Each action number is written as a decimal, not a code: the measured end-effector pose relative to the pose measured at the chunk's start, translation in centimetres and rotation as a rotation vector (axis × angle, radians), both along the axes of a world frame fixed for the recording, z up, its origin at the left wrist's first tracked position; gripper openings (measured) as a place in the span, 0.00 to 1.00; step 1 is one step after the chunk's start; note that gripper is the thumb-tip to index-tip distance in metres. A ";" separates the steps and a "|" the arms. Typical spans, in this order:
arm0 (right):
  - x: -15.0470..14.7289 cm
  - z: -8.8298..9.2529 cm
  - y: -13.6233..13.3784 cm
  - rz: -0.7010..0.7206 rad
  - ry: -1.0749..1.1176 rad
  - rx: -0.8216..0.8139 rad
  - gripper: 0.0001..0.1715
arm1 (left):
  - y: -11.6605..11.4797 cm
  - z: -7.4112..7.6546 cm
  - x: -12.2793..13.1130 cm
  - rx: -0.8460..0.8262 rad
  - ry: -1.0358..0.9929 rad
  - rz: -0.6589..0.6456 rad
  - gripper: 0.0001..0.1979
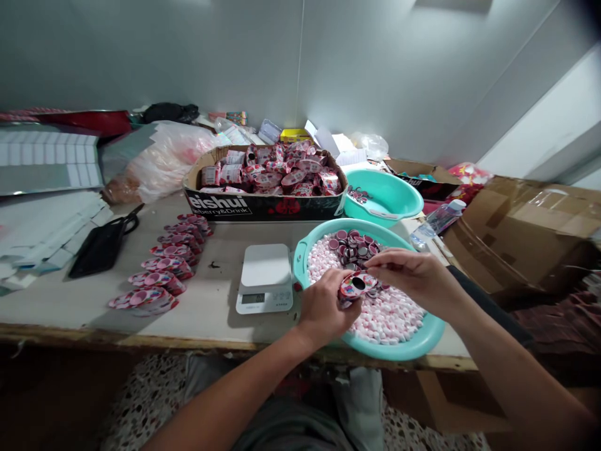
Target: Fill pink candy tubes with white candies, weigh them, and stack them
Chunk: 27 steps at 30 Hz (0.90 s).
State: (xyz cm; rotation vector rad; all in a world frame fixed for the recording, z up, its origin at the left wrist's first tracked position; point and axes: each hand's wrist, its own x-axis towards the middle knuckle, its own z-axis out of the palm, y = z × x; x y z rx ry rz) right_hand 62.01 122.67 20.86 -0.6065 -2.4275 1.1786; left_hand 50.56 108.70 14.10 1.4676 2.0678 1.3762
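Note:
My left hand [325, 304] is closed around a small red-and-white printed candy container [350, 292], tilted so that its round dark opening faces up. Close by its upper right edge is my right hand [416, 275], with thumb and fingers pinched together; what they hold, if anything, is too small to make out. Both hands are over a turquoise basin [429, 341]. Inside it lie many small pale pink and white candies [392, 319] and a heap of round dark-pink caps [354, 244]. Part of the heap is hidden behind my hands.
Left of the basin sits a white digital scale [266, 279]. Farther left stands a row of similar containers with pink caps [162, 269], beside a black pouch [101, 247]. An open carton [277, 210] full of containers, another turquoise basin [399, 197] and a bottle [441, 219] are behind.

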 end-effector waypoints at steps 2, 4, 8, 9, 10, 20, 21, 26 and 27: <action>-0.4 -0.1 -0.2 0.081 -0.068 0.073 0.12 | 0.0 0.0 -0.1 -0.011 0.003 -0.010 0.20; -0.5 -0.3 -0.1 0.131 -0.135 0.140 0.11 | 0.0 0.0 -0.1 -0.018 0.005 -0.007 0.20; -0.3 -0.3 0.0 0.170 -0.217 0.214 0.11 | 0.0 0.1 0.0 -0.024 0.004 0.002 0.19; -0.2 -0.3 0.0 0.172 -0.218 0.215 0.12 | 0.0 0.1 0.0 -0.022 0.000 -0.001 0.19; -0.1 -0.2 0.0 0.171 -0.211 0.211 0.12 | -0.1 0.0 0.0 -0.018 -0.006 -0.007 0.20; 1.0 0.0 0.0 -0.037 -0.011 0.162 0.15 | -0.3 0.0 -0.1 0.024 -0.046 -0.008 0.20; 1.4 -0.1 0.2 -0.090 -0.003 0.160 0.16 | -0.3 0.0 -0.1 0.033 -0.052 -0.003 0.20; 3.5 -2.7 0.6 0.039 -0.260 0.184 0.19 | -0.3 0.0 -0.1 0.058 -0.084 0.010 0.22; 3.5 -3.6 0.4 0.110 -0.326 0.205 0.19 | -0.3 0.0 -0.1 0.062 -0.091 0.016 0.22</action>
